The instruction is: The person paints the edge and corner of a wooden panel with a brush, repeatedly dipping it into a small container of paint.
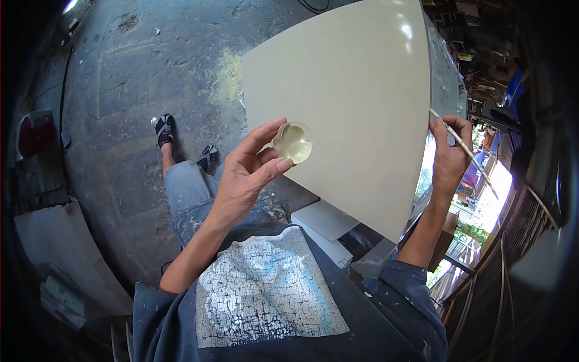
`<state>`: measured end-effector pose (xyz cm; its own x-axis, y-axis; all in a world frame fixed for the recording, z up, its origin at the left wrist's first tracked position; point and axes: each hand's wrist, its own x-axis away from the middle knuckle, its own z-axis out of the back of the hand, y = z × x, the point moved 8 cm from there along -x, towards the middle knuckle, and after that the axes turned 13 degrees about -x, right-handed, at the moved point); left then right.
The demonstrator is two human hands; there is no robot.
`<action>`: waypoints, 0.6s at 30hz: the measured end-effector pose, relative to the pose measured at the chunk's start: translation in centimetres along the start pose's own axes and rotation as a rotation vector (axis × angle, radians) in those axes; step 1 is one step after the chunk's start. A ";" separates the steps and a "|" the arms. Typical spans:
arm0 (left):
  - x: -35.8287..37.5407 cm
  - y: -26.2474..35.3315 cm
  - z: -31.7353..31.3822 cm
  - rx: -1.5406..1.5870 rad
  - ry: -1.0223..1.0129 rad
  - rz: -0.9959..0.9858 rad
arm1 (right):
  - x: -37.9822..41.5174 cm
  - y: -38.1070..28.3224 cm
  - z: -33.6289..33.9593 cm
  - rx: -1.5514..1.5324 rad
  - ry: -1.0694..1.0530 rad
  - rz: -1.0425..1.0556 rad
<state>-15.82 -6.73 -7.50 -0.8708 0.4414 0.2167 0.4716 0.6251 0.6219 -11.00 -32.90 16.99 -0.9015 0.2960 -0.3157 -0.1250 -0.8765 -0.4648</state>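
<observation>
My left hand (250, 166) holds a small clear plastic cup (294, 143) with cream-coloured paint in it, gripped between thumb and fingers and tilted toward me. Pinched in my right hand (451, 148) is a thin paintbrush (467, 151), its tip at the right edge of a large cream panel (338, 102). The panel's glossy face spreads out in front of me, and the cup overlaps its near-left part in this view.
Below the panel are white boards (325, 224). Yellowish overspray (228, 75) marks the concrete floor (132, 133) to the left. Sheets (66, 241) lean at the lower left. Cluttered shelving (482, 42) and a bright opening (491, 193) lie to the right.
</observation>
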 end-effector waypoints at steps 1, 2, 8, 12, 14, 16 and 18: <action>0.0 0.0 0.0 0.006 -0.005 -0.004 | 0.0 0.0 0.0 -0.008 -0.001 -0.002; 0.1 0.0 0.0 0.008 -0.007 -0.002 | 0.1 0.1 0.0 -0.016 -0.001 -0.004; 0.0 -0.2 0.0 0.018 -0.007 -0.004 | 0.2 -0.4 -0.1 -0.002 -0.001 0.016; 0.0 -0.2 -0.1 0.014 -0.009 -0.004 | 0.3 -0.5 0.0 0.068 -0.013 0.055; 0.0 -0.2 0.0 0.012 -0.010 -0.003 | 0.4 -0.4 0.0 0.029 -0.007 0.031; 0.1 -0.3 0.0 0.011 -0.012 0.000 | 0.5 -0.5 0.0 0.005 -0.001 0.017; 0.1 -0.3 0.0 0.001 -0.012 0.000 | 0.5 -0.5 0.0 -0.006 0.007 0.013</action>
<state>-16.00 -6.86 -7.65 -0.8690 0.4491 0.2076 0.4718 0.6258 0.6211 -11.40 -32.30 17.07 -0.9002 0.2870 -0.3275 -0.1107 -0.8782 -0.4653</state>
